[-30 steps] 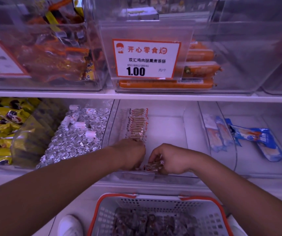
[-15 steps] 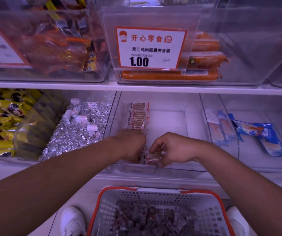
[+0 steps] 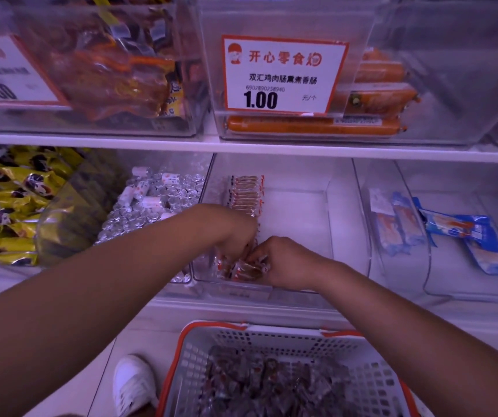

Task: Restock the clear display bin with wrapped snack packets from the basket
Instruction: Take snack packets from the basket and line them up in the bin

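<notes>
A clear display bin (image 3: 348, 227) stands on the lower shelf with a neat row of red-and-white wrapped snack packets (image 3: 245, 192) along its left side. Both my hands are inside its front end. My left hand (image 3: 235, 230) curls down onto the packets at the front of the row. Touching it, my right hand (image 3: 284, 261) pinches a small bunch of brown packets (image 3: 246, 270) low against the bin's front wall. Below the shelf, the grey basket with a red rim (image 3: 211, 326) holds several dark wrapped packets (image 3: 266, 383).
Left of the bin lies a bin of silver-wrapped sweets (image 3: 151, 206), then yellow packets (image 3: 4, 206). To the right a clear bin holds blue packets (image 3: 458, 233). The upper shelf (image 3: 272, 147) carries sausages (image 3: 314, 125) behind a price card (image 3: 284, 75). A white shoe (image 3: 135, 382) stands beside the basket.
Both hands stay at the front of the bin and have drawn closer together. The right hand has shifted its bunch of packets slightly left, toward the row.
</notes>
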Action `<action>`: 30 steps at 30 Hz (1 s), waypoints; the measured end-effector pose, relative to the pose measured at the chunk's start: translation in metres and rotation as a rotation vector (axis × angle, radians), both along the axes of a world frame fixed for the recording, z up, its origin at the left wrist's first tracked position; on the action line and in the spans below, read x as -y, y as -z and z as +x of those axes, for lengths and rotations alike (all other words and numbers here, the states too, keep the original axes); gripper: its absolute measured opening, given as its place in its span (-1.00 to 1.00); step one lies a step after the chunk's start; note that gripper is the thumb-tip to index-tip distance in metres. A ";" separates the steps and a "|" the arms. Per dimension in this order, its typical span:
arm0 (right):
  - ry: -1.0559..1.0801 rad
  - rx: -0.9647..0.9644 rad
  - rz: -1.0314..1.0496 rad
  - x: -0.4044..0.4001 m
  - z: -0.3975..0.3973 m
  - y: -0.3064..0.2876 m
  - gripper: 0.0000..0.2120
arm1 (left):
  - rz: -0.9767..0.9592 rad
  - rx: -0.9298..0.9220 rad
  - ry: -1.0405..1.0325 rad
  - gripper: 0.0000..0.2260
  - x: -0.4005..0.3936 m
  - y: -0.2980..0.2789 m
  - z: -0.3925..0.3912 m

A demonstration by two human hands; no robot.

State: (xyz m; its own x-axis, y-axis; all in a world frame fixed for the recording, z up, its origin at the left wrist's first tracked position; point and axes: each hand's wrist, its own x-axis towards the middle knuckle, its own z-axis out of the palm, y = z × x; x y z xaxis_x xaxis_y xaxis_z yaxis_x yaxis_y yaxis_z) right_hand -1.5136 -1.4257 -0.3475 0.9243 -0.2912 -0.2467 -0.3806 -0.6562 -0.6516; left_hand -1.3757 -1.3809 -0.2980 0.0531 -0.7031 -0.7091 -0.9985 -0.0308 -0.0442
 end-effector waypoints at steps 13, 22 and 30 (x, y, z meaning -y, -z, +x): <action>0.128 0.013 0.134 0.001 0.013 0.022 -0.82 | 0.136 -0.063 -0.069 -0.91 -0.009 -0.009 -0.001; 0.019 0.225 0.013 -0.002 0.014 0.022 -0.60 | 0.002 0.012 -0.011 -0.73 -0.020 -0.002 -0.009; -0.052 0.196 -0.246 0.001 0.012 0.019 -0.47 | -0.101 0.148 0.002 -0.74 -0.025 -0.007 -0.015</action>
